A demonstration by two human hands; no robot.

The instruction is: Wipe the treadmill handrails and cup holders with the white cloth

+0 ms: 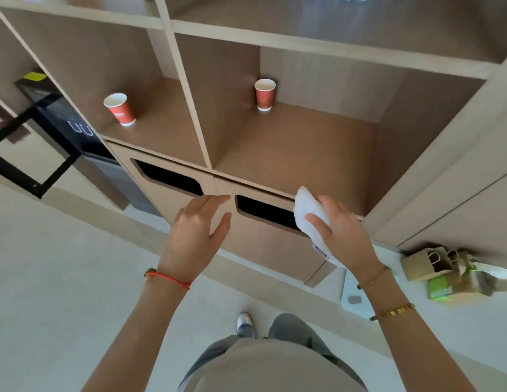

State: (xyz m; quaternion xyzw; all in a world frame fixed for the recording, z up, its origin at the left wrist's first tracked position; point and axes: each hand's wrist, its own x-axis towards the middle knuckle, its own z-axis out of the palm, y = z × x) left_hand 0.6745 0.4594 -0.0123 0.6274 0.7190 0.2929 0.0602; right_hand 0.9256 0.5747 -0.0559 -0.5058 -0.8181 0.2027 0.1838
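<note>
Head view shows no treadmill, so wiping can't start yet. Right hand (pixel 341 227) has fingers clamped on the white cloth (pixel 310 215); its tail dangles and could, I'd guess, snag the cabinet door cutout (pixel 263 212). Left hand (pixel 197 230) is empty, fingers apart, near the shelf edge (pixel 211 171). Bags (pixel 444 271) crowd the floor to the right; more room on the left.

Office-like pantry: cubby shelving (pixel 190 114), paper cups (pixel 120 108), water dispenser (pixel 62 120).
</note>
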